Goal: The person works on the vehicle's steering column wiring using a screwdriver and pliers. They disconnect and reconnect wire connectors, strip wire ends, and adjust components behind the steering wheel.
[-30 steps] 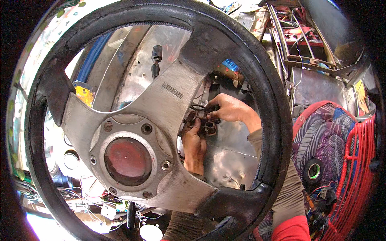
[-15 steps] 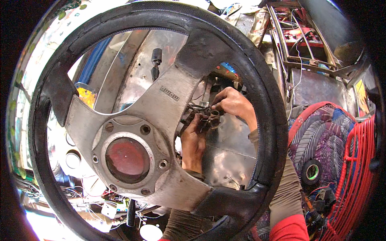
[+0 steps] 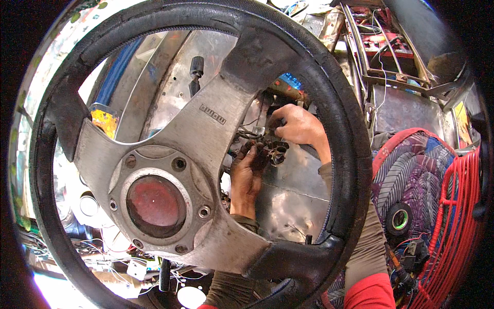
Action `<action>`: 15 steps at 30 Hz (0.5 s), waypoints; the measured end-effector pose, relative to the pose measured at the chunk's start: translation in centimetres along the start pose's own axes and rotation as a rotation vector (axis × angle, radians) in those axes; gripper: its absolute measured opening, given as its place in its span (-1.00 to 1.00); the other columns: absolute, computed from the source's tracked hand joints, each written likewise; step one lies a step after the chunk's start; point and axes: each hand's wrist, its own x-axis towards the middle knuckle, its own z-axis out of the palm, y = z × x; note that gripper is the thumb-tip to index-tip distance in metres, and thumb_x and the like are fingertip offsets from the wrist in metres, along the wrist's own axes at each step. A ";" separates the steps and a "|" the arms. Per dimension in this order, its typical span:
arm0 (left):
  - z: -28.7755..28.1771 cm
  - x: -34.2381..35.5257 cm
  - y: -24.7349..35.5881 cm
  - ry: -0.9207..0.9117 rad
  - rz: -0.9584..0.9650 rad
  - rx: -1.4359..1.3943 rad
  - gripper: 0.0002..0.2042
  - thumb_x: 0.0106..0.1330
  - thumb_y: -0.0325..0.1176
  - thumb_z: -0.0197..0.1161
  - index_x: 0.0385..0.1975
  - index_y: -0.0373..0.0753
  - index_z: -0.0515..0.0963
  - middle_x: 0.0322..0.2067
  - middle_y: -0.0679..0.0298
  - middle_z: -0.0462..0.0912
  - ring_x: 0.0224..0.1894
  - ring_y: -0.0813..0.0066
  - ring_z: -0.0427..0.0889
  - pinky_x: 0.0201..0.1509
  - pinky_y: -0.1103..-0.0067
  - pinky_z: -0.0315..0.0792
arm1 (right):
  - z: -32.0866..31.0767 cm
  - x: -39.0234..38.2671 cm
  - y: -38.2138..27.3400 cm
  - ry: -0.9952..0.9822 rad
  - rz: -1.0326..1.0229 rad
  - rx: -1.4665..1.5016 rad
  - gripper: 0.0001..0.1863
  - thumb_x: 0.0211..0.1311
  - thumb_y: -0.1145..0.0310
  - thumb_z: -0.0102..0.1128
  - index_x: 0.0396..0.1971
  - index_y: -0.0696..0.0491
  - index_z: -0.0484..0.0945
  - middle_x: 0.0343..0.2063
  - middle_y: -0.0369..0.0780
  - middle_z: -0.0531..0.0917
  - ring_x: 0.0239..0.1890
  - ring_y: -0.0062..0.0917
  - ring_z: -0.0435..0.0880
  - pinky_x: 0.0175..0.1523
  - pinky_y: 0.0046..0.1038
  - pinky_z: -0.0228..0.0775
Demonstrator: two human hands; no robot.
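Filling nearly the whole view, a worn black steering wheel (image 3: 195,154) with 3 brushed metal spokes and a reddish hub stands between the viewer and the work. Behind its right opening, both hands meet at a dark, grimy wiring connector (image 3: 272,149) set against a dented sheet-metal panel (image 3: 293,201). The left hand (image 3: 247,175) reaches up from below, fingers curled onto the connector; the right hand (image 3: 298,126) comes from above, fingertips pinching its upper side. Right of the wheel lie a patterned purple cloth (image 3: 411,175), a roll of black tape (image 3: 399,219) and a bundle of red cables (image 3: 458,216). Loose white wires (image 3: 103,247) trail across the lower left.
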 end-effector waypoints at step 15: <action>2.0 -1.5 0.9 0.034 0.105 0.308 -0.74 0.43 -0.42 0.28 0.04 -0.36 0.56 -0.07 0.11 0.69 -0.09 0.34 0.71 0.02 0.48 0.62 | 2.5 1.1 -0.4 -0.114 0.058 0.079 -0.57 0.20 0.15 0.37 -0.12 0.22 0.72 -0.27 0.05 0.76 -0.20 -0.29 0.76 0.02 -0.32 0.53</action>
